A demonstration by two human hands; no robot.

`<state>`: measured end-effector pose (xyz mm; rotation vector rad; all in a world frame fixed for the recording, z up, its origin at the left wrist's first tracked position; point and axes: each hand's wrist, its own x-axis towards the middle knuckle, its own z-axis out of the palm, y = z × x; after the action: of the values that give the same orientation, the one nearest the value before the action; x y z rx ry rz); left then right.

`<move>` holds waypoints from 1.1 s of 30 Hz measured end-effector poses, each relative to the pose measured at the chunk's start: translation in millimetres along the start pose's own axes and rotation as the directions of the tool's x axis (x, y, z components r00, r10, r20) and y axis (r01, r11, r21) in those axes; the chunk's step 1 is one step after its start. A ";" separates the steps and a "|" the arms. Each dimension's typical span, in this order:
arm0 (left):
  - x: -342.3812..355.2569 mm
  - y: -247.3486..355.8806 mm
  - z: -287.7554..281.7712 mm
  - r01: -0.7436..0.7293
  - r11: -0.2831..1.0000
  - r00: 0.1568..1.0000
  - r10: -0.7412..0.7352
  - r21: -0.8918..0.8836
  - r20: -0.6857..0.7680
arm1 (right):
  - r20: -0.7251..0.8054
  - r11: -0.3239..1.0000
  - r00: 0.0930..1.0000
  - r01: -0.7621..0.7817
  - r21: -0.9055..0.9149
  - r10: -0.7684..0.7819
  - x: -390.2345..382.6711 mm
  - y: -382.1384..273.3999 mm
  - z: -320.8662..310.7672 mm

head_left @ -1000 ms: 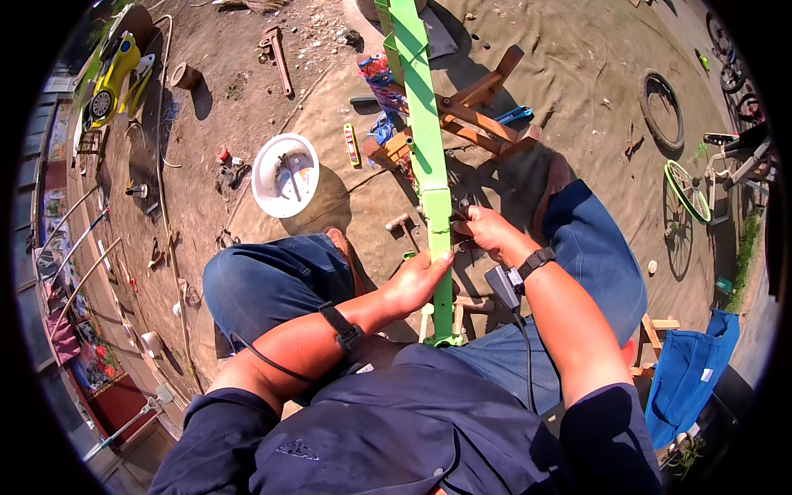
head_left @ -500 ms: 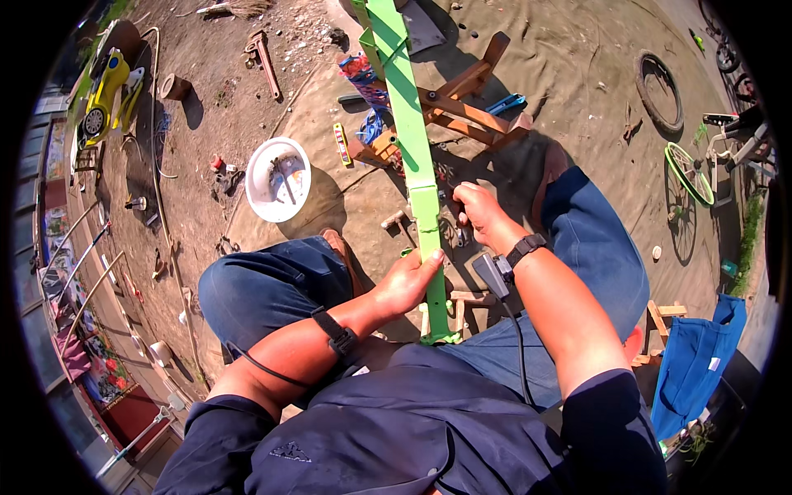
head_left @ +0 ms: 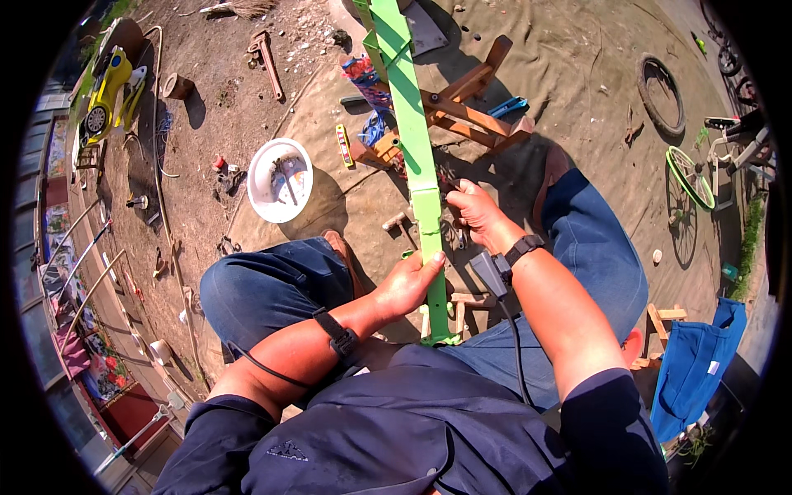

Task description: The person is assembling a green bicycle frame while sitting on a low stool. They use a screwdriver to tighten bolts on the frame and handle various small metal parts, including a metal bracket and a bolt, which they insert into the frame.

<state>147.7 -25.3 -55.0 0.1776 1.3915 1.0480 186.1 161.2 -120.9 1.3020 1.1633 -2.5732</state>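
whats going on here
A seated person holds a long green bar between their knees. The left hand grips its lower part; the right hand rests beside it, higher up. The bar runs over a wooden stand. A white bowl and a hammer lie on the dirt.

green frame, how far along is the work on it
Done: the green frame rests on a wooden stand. In hand: left hand grips its lower part; right hand touches its right side. The hammer lies unused on the ground. What remains cannot be told.
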 end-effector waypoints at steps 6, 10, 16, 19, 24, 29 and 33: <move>-1.1 2.7 0.8 0.006 1.000 1.000 -0.005 -0.020 0.015 | -0.088 0.987 0.984 -0.159 -0.016 0.157 5.1 5.4 -10.0; -0.7 0.4 0.9 -0.003 0.999 1.000 0.004 -0.033 0.012 | -0.016 0.995 0.995 -0.096 0.010 0.097 4.2 2.9 -9.5; 0.2 -0.6 -0.6 -0.018 1.000 1.000 0.017 0.008 0.015 | -0.031 0.998 0.998 -0.047 -0.031 0.046 -1.1 -5.8 -6.7; 0.9 -0.6 -0.5 -0.023 0.999 1.000 0.023 0.026 0.017 | -0.027 0.987 0.988 -0.154 -0.052 0.153 5.7 0.6 -16.9; 3.2 -7.6 -3.4 -0.036 0.998 0.999 0.036 0.053 0.004 | 0.002 0.992 0.997 -0.073 -0.106 0.074 2.7 -2.9 -7.3; 4.7 -9.9 -3.5 -0.034 0.998 0.999 0.034 0.044 0.003 | -0.061 0.990 0.991 -0.120 -0.077 0.115 -1.4 -12.4 -4.6; 3.6 -6.0 -1.0 -0.032 0.999 0.999 0.032 0.008 0.021 | -0.016 0.982 0.986 -0.165 -0.087 0.165 6.2 -3.7 -19.5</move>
<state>149.1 -26.7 -61.8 0.2170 1.3781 1.0643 194.1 178.0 -130.2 1.3313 1.1059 -2.3747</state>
